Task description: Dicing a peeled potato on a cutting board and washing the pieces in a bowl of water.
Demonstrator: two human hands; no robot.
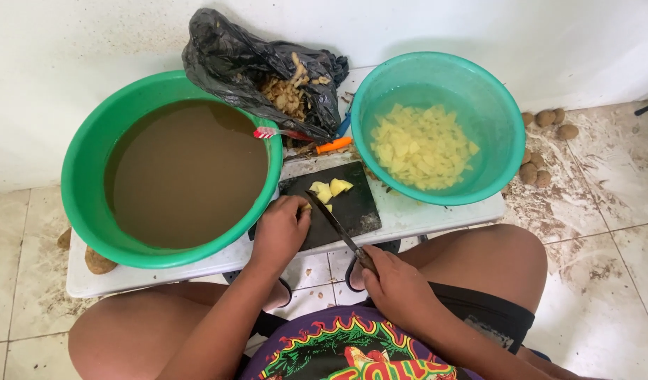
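Potato pieces, pale yellow (pixel 331 188), lie on a small black cutting board (pixel 352 211), pinned by the left hand (pixel 280 231). Right hand (pixel 394 285), grip closed on a steel knife (pixel 334 222). Flanking basins on the white surface (pixel 415 214): a green one of brown water (pixel 85 176), a teal one of cut potato (pixel 493 127). Soiled tile floor (pixel 605 232), white wall.

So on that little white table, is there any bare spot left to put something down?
Hardly. The table shows bare only along its front edge below the blue bowl, and at the front left corner under the green basin. The middle is crowded: cutting board, black bag, left hand on the board, right hand holding the knife.
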